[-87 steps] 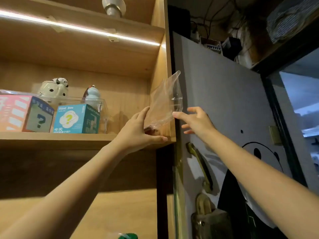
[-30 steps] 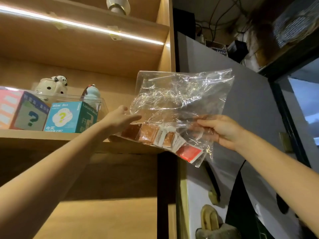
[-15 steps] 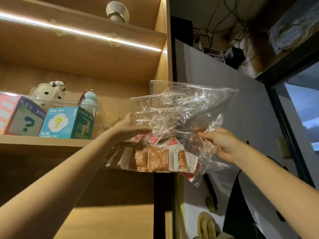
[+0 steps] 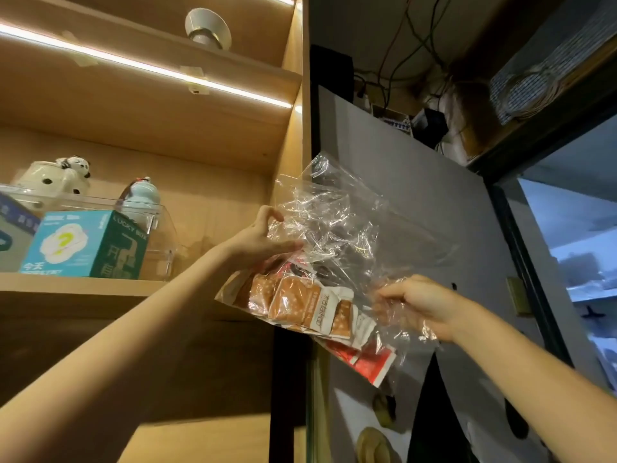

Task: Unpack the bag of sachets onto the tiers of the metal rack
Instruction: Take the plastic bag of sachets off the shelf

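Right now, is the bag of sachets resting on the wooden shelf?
No: both the left hand and right hand hold the bag in the air, clear of the shelf.

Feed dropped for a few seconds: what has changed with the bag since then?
The clear bag came off the wooden shelf and down, sachets now showing. Both the left hand and the right hand grip it. Boxes and figurines stayed put.
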The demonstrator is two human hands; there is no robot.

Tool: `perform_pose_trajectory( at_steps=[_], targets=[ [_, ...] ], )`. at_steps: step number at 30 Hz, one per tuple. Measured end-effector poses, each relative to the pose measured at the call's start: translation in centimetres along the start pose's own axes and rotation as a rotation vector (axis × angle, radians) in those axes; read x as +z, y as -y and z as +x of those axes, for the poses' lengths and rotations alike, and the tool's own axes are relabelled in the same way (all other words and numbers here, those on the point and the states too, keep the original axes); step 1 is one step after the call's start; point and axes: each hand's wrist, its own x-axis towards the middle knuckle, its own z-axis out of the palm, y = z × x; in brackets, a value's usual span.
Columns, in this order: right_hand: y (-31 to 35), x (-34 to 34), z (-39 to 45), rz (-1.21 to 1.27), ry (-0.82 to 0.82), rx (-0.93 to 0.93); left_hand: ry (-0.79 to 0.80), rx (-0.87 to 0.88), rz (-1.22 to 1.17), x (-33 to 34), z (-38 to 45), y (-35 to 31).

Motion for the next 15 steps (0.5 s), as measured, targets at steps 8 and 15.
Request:
perform_pose_trajectory(
  at_steps=[8,15],
  targets=[
    [-1.6,-0.8,-0.1,0.114,-0.086,0.0,-0.145,0.087,-0.134,0.5,-0.1,-0.5],
    [-0.2,-0.7,-0.2,0.221,-0.137,-0.096,-0.335,0.114,-0.395,-0.5,-1.3,-1.4]
  ],
)
